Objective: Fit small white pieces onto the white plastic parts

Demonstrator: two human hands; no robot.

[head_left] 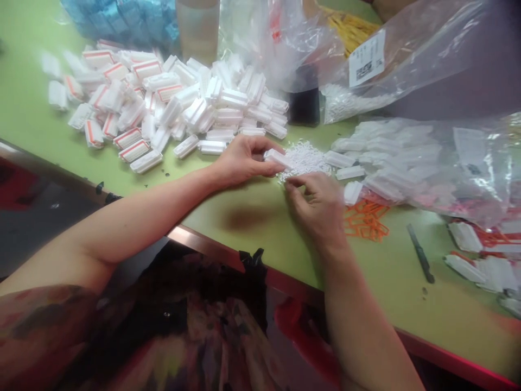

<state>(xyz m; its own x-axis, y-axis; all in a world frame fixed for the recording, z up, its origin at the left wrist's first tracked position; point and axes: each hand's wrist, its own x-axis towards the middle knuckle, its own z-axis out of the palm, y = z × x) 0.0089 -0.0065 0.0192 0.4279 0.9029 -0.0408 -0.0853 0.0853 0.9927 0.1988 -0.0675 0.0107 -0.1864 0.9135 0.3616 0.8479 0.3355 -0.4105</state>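
Between the thumb and fingers of my left hand [240,160] is a white plastic casing [277,159], a small oblong piece. Just beyond it lies a heap of tiny white plastic parts [307,155]. My right hand [315,201] is at the near edge of that heap, thumb and forefinger pinched together; whatever they hold is too small to make out. Orange plastic frames [368,220] lie to the right of my right wrist. A large pile of white casings [179,103], some with an orange strip, spreads out behind my left hand.
Clear plastic bags [407,157] with more white pieces lie to the right. At the back are a blue bag [122,21], a translucent container [198,30] and a labelled bag [366,60]. A dark thin blade-like tool [420,254] rests on the green table [228,217].
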